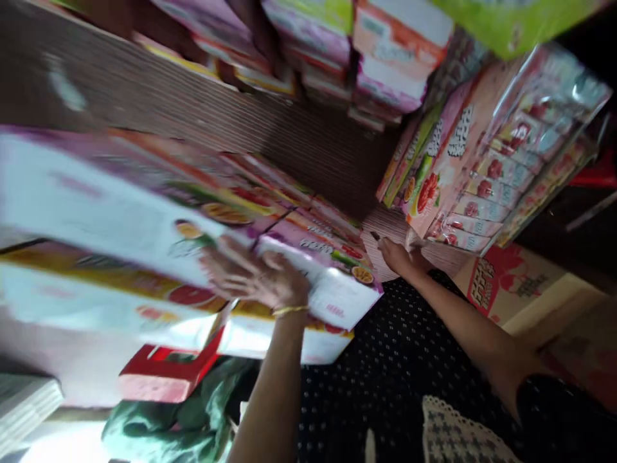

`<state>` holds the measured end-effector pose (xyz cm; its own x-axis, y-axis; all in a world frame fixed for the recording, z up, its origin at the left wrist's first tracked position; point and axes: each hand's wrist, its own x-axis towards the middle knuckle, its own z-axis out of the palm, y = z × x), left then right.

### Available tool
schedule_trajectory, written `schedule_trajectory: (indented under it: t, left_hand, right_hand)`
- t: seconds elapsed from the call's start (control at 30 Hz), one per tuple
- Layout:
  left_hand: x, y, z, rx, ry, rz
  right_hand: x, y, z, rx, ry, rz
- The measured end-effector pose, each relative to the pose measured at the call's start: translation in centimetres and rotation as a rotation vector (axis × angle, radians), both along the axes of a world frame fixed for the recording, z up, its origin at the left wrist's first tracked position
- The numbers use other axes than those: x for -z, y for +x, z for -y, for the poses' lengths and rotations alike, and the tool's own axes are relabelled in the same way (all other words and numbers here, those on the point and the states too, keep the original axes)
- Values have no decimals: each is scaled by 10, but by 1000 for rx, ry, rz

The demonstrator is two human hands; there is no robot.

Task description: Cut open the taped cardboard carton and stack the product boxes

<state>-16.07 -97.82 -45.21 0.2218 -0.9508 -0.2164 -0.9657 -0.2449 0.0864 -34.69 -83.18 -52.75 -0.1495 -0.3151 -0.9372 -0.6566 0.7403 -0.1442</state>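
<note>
My left hand (255, 276), with a thin bangle at the wrist, lies with its fingers spread against the white side of a long row of fruit-printed cartons (332, 283). It is blurred. My right hand (398, 256) is low between that row and a stack of wrapped fruit packs (463, 161). A small dark tip shows at its closed fingers; what it is cannot be made out. Beneath that hand is a pale ribbed surface (380, 235).
More fruit cartons (400, 51) line the top, where another person's dark fingers (260, 38) blur across them. A printed cardboard box (511, 283) stands at right. At lower left are a red box (164, 373) and green cloth (168, 424).
</note>
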Motion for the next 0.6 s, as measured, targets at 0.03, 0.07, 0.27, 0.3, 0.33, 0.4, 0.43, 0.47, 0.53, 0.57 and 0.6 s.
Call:
schedule_trajectory:
  t: [0.03,0.07,0.27,0.3,0.33,0.4,0.43,0.47,0.53,0.57,0.6]
  left_hand:
    - [3,1,-1,26,-17,-21]
    - [5,1,0,33,-17,-56]
    - [-23,-3,10,4,-13,-397]
    - [-35,0,9,-14,-21,-493]
    - [-48,3,6,-49,-14,-604]
    - [-74,12,-3,-162,94,-855]
    - [-85,17,-9,-241,172,-969]
    - [-95,22,-15,-339,231,-1070]
    - [-109,35,-26,-549,246,-1209]
    - [-113,42,-30,-646,211,-1260]
    - [-115,51,-32,-737,171,-1317]
  right_hand:
    - [-20,-2,0,-4,-25,-33]
    - [-41,-5,2,7,-80,-74]
    - [-145,-13,48,328,-755,-35]
    - [-157,-5,63,373,-756,31]
    - [-167,7,78,417,-722,107]
    - [-181,41,105,509,-632,261]
    - [-185,60,117,545,-599,320]
    - [-188,81,127,564,-582,357]
    - [-192,119,140,543,-582,386]
    - [-194,136,144,505,-584,385]
    - [-195,151,146,449,-588,380]
